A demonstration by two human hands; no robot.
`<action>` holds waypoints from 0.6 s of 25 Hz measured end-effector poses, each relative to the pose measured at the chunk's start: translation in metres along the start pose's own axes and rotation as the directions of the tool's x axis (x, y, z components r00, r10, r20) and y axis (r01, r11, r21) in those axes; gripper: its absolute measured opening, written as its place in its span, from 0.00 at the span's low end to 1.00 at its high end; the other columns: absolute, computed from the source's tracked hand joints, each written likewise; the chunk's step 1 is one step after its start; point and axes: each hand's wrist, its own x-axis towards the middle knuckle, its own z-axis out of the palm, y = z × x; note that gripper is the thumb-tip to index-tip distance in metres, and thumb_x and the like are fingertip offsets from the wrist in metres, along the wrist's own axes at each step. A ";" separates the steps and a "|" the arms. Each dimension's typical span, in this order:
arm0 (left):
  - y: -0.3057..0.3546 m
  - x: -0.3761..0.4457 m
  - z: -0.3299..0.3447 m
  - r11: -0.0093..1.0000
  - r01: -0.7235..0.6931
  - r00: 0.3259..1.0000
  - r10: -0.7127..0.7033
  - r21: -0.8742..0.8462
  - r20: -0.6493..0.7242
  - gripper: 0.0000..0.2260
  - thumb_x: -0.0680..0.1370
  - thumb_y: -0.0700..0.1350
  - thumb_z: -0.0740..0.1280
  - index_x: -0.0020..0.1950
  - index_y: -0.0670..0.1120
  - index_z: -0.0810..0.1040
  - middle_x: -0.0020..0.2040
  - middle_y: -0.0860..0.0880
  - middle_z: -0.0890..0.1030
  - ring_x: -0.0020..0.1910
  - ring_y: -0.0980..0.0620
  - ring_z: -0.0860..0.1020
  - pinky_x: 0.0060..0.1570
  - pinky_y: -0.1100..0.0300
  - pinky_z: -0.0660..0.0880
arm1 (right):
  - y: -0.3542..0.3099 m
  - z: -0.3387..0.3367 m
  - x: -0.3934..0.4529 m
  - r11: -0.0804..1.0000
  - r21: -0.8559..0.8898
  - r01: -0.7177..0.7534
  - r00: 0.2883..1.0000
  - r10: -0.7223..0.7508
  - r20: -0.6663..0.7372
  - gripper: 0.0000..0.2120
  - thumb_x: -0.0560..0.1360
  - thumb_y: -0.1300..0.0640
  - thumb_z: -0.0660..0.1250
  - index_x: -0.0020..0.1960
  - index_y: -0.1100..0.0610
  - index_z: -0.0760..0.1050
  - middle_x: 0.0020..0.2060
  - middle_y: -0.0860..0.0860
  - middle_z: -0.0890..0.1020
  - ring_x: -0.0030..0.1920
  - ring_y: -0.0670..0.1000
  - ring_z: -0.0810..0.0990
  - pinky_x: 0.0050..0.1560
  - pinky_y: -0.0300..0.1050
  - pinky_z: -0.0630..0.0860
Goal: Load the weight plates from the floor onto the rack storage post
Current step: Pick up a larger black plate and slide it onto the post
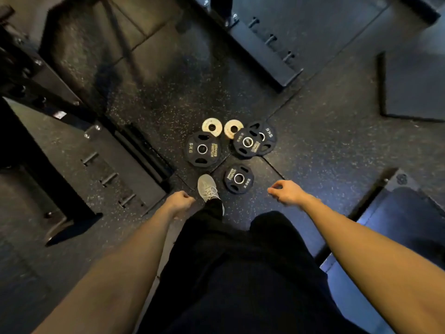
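Speckled black rubber floor [154,97] runs across the whole gym, and black rack frames with short pegs sit on it, one rack base [106,174] out beyond the left hand and another rack base [265,47] far ahead of both hands. Black trousers [231,256] fill the space between the two bare forearms, and one pale shoe [207,188] is planted forward, just beside the left hand. Ahead of the hands lie the plates, all flat on the floor: a 5 kg plate [201,149] ahead of the left hand, a second 5 kg plate [268,138] ahead of the right with a smaller black plate [247,142] resting partly on top of it, and a 2.5 kg plate [238,178] nearest, between the two hands (its lettering faces up). Two small pale plates [212,127] lie side by side farthest out. The left hand [179,201] hangs loosely curled with nothing in it; the right hand [286,191] is likewise relaxed and holds nothing, near the 2.5 kg plate but apart from it.
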 end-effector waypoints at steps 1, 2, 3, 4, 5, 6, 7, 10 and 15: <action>0.010 0.016 -0.010 1.000 0.012 1.000 -0.013 -0.013 -0.014 0.13 0.79 0.51 0.62 0.56 0.44 0.76 0.50 0.43 0.80 0.47 0.43 0.80 0.41 0.58 0.74 | -0.017 -0.010 0.024 1.000 -0.014 0.010 1.000 -0.009 0.011 0.14 0.77 0.50 0.65 0.55 0.60 0.77 0.46 0.56 0.81 0.42 0.53 0.77 0.45 0.49 0.73; 0.016 0.030 -0.017 0.999 0.026 0.999 -0.027 -0.037 -0.022 0.12 0.79 0.51 0.62 0.55 0.45 0.76 0.50 0.44 0.80 0.46 0.44 0.79 0.41 0.58 0.74 | -0.030 -0.016 0.044 0.999 -0.028 0.016 1.000 -0.015 0.017 0.13 0.77 0.50 0.65 0.54 0.60 0.77 0.46 0.56 0.81 0.44 0.53 0.77 0.47 0.49 0.73; 0.020 0.045 -0.020 0.997 0.040 0.999 -0.042 -0.067 -0.031 0.12 0.78 0.52 0.62 0.54 0.45 0.76 0.49 0.45 0.80 0.44 0.45 0.79 0.41 0.57 0.76 | -0.042 -0.021 0.066 0.999 -0.036 0.027 0.999 -0.026 0.023 0.11 0.77 0.51 0.66 0.52 0.59 0.77 0.46 0.56 0.80 0.44 0.53 0.76 0.47 0.49 0.73; 0.023 0.068 -0.022 0.993 0.060 0.997 -0.065 -0.102 -0.045 0.11 0.78 0.52 0.62 0.52 0.46 0.77 0.47 0.45 0.81 0.44 0.46 0.79 0.42 0.56 0.77 | -0.052 -0.025 0.096 0.998 -0.048 0.039 0.999 -0.037 0.036 0.09 0.77 0.52 0.66 0.50 0.58 0.76 0.44 0.55 0.79 0.44 0.53 0.76 0.46 0.46 0.71; 0.024 0.095 -0.023 0.989 0.080 0.994 -0.087 -0.125 -0.059 0.10 0.77 0.52 0.63 0.50 0.47 0.76 0.47 0.45 0.81 0.44 0.46 0.79 0.44 0.55 0.77 | -0.061 -0.026 0.129 0.997 -0.060 0.046 0.998 -0.043 0.048 0.08 0.77 0.53 0.65 0.49 0.58 0.76 0.43 0.54 0.78 0.44 0.52 0.75 0.46 0.44 0.69; 0.023 0.124 -0.022 0.987 0.090 0.993 -0.100 -0.136 -0.069 0.09 0.77 0.52 0.63 0.47 0.47 0.76 0.48 0.44 0.82 0.44 0.47 0.78 0.45 0.55 0.76 | -0.069 -0.025 0.165 0.995 -0.074 0.060 0.997 -0.056 0.055 0.09 0.77 0.53 0.65 0.49 0.58 0.75 0.43 0.54 0.78 0.45 0.52 0.75 0.46 0.42 0.67; 0.022 0.152 -0.018 0.982 0.111 0.990 -0.123 -0.152 -0.073 0.08 0.78 0.51 0.63 0.46 0.47 0.75 0.49 0.44 0.82 0.45 0.47 0.78 0.46 0.55 0.75 | -0.075 -0.020 0.201 0.995 -0.083 0.062 0.996 -0.057 0.067 0.10 0.78 0.52 0.64 0.50 0.59 0.75 0.44 0.54 0.79 0.45 0.52 0.75 0.46 0.42 0.67; 0.011 0.250 0.001 0.934 0.183 0.975 -0.212 -0.306 -0.065 0.09 0.79 0.52 0.62 0.53 0.48 0.75 0.53 0.44 0.80 0.52 0.44 0.79 0.53 0.53 0.75 | -0.087 0.001 0.317 0.994 -0.079 0.077 0.991 -0.067 0.117 0.13 0.78 0.48 0.63 0.52 0.58 0.74 0.46 0.53 0.79 0.48 0.54 0.76 0.48 0.46 0.69; -0.005 0.428 0.031 0.824 0.233 0.936 -0.333 -0.517 -0.110 0.17 0.80 0.55 0.61 0.63 0.47 0.70 0.60 0.46 0.76 0.55 0.44 0.76 0.59 0.50 0.74 | -0.097 0.061 0.508 0.970 -0.198 0.137 0.989 -0.123 0.084 0.18 0.78 0.43 0.60 0.57 0.56 0.73 0.53 0.55 0.79 0.56 0.57 0.77 0.53 0.47 0.69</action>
